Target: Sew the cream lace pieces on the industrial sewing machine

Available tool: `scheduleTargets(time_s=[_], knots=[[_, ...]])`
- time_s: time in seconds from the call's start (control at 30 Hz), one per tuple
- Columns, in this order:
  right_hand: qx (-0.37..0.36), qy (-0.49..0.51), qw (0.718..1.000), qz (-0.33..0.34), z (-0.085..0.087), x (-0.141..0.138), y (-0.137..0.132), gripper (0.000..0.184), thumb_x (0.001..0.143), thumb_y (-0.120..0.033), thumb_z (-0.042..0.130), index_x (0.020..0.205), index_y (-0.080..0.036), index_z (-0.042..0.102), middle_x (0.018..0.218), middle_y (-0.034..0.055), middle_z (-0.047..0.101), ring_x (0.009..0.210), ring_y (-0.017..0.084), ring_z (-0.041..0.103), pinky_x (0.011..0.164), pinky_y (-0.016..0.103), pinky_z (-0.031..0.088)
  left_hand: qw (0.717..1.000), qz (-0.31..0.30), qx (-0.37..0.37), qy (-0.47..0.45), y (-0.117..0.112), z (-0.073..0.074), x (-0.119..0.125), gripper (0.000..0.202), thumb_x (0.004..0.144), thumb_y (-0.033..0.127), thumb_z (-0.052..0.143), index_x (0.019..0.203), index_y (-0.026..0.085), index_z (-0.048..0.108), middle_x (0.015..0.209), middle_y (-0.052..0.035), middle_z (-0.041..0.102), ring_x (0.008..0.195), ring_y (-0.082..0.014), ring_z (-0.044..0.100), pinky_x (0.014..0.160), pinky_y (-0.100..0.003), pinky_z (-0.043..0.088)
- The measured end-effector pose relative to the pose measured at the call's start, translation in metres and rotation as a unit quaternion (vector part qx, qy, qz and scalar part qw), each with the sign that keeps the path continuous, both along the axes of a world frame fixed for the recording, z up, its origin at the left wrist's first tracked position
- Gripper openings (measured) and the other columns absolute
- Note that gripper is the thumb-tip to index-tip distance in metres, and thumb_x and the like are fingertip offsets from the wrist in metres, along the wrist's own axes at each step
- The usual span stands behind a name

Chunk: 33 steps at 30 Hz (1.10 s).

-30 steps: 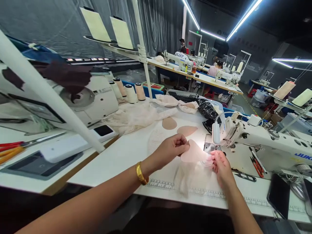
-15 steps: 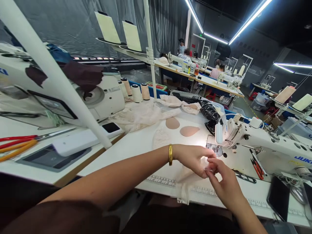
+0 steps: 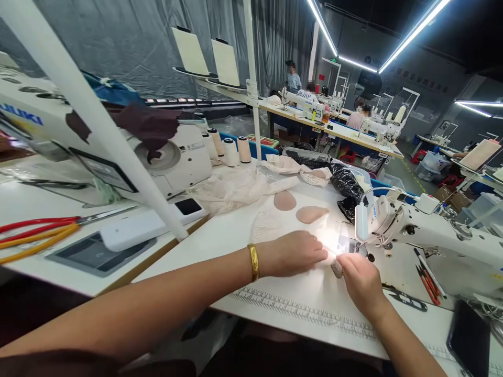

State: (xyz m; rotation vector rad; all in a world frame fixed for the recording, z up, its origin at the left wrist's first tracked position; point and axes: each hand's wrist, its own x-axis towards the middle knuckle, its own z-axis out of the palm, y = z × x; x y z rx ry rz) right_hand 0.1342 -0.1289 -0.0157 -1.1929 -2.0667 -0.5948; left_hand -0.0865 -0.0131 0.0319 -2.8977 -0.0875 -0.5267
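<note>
The right hand (image 3: 361,283) has its fingers pinched on a small fabric piece (image 3: 337,269), the left hand (image 3: 294,254) curls close by, its grip hard to tell in the glare, inside the table's (image 3: 220,235) near edge, tan pads (image 3: 285,200) beyond, a sewing machine (image 3: 444,225) toward its right.

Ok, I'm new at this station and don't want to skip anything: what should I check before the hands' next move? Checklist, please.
1. Lamp lit: ok, shining brightly.
2. Left hand and right hand clear of the needle: cannot tell, needle too small to make out.
3. Firm hold on the small piece at the right hand: cannot tell, partly hidden.
4. Two beige pieces flat and uncovered by the hands: ok.
5. Black plastic well away from the sewing machine: not ok, it lies close by.
</note>
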Motion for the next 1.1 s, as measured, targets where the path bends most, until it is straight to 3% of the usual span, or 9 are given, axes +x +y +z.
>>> scheduleTargets(time_s=[0.07,0.13,0.2,0.33,0.5,0.87,1.1], knots=[[-0.046,-0.054,0.997,0.025,-0.012,0.015,0.004,0.028,0.100,-0.002,0.046,0.101,-0.022,0.067,0.084,0.0028,0.072,0.072,0.016,0.063,0.064,0.027,0.045,0.999,-0.033,0.002,0.015,-0.001,-0.007,0.008,0.023,0.090,0.020,0.074,0.077,0.020,0.055,0.075,-0.0008,0.063,0.066,-0.0188,0.054,0.057,-0.035,0.036],[-0.074,-0.080,0.993,0.039,-0.018,0.031,0.006,0.028,0.101,-0.004,0.046,0.100,-0.021,0.068,0.085,0.0031,0.071,0.074,0.017,0.062,0.064,0.027,0.045,0.998,-0.063,0.004,0.012,-0.001,-0.012,0.023,0.020,0.089,0.012,0.070,0.077,0.020,0.057,0.078,-0.0016,0.064,0.069,-0.0191,0.055,0.061,-0.036,0.039],[-0.109,-0.083,0.989,0.050,-0.020,0.045,0.006,0.028,0.101,-0.005,0.047,0.105,-0.022,0.069,0.091,0.0041,0.073,0.081,0.018,0.064,0.069,0.027,0.048,0.998,-0.064,0.007,0.016,-0.001,-0.018,0.041,0.021,0.085,0.003,0.065,0.074,0.019,0.057,0.074,-0.0015,0.063,0.064,-0.0186,0.050,0.059,-0.036,0.037],[-0.155,-0.044,0.984,0.074,-0.016,0.060,0.000,0.034,0.102,-0.007,0.050,0.127,-0.025,0.066,0.109,0.0069,0.073,0.100,0.021,0.063,0.082,0.032,0.054,0.999,-0.035,0.000,-0.002,0.001,-0.035,0.062,0.026,0.085,0.003,0.060,0.066,0.019,0.052,0.069,-0.0025,0.058,0.059,-0.0180,0.045,0.055,-0.037,0.032],[-0.196,-0.008,0.980,0.036,-0.012,0.065,-0.011,0.039,0.099,-0.007,0.051,0.128,-0.027,0.068,0.098,0.0056,0.068,0.089,0.021,0.058,0.074,0.032,0.053,0.998,-0.039,-0.017,-0.055,0.002,-0.047,0.059,0.023,0.091,0.008,0.058,0.071,0.018,0.056,0.079,-0.0037,0.062,0.070,-0.0192,0.052,0.066,-0.037,0.040],[-0.230,-0.005,0.973,0.033,-0.005,0.062,-0.015,0.032,0.101,-0.008,0.050,0.117,-0.027,0.070,0.094,0.0042,0.064,0.088,0.020,0.055,0.073,0.031,0.048,0.997,-0.013,-0.053,-0.057,-0.005,-0.047,0.063,0.022,0.094,0.009,0.053,0.073,0.018,0.054,0.074,-0.0032,0.057,0.065,-0.0175,0.044,0.069,-0.037,0.038],[-0.233,-0.003,0.972,0.032,-0.007,0.064,-0.015,0.030,0.100,-0.007,0.047,0.113,-0.024,0.068,0.093,0.0042,0.064,0.086,0.020,0.052,0.072,0.032,0.047,0.996,-0.005,-0.070,-0.052,-0.008,-0.051,0.064,0.017,0.094,0.011,0.056,0.078,0.017,0.058,0.080,-0.0041,0.058,0.069,-0.0188,0.048,0.071,-0.037,0.038]])
